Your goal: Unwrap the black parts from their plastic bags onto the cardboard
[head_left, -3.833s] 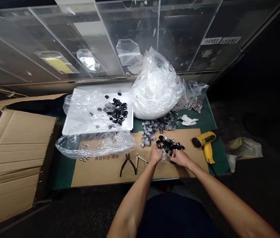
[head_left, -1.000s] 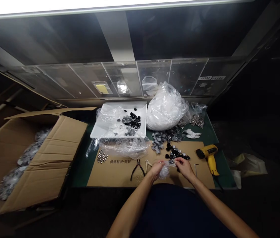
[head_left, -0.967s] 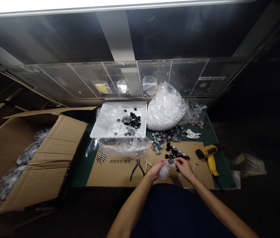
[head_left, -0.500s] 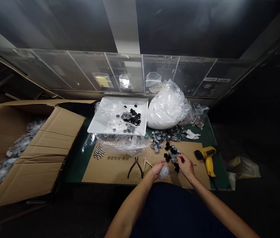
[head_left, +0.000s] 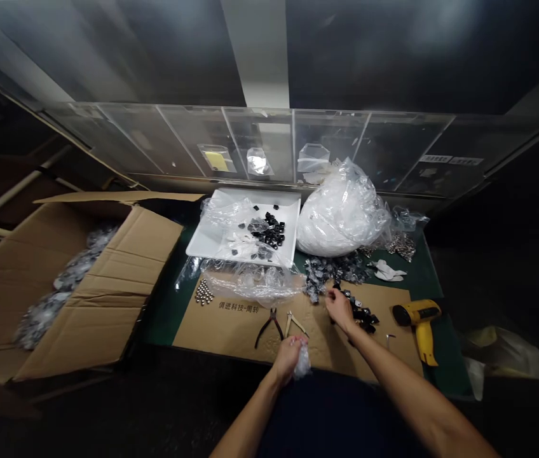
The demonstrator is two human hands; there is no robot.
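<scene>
While the left hand grips clear plastic near the cardboard edge, presumably keeping it off the loose black parts, the right hand, grip undeterminable, is just right of wrapped parts.

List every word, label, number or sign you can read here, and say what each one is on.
"俱进科技-周转": printed on the cardboard sheet.
Two white labels on the clear panel: too blurred to read.
Yellow heat gun: any marking is too small to read.
Nothing else legible.
</scene>
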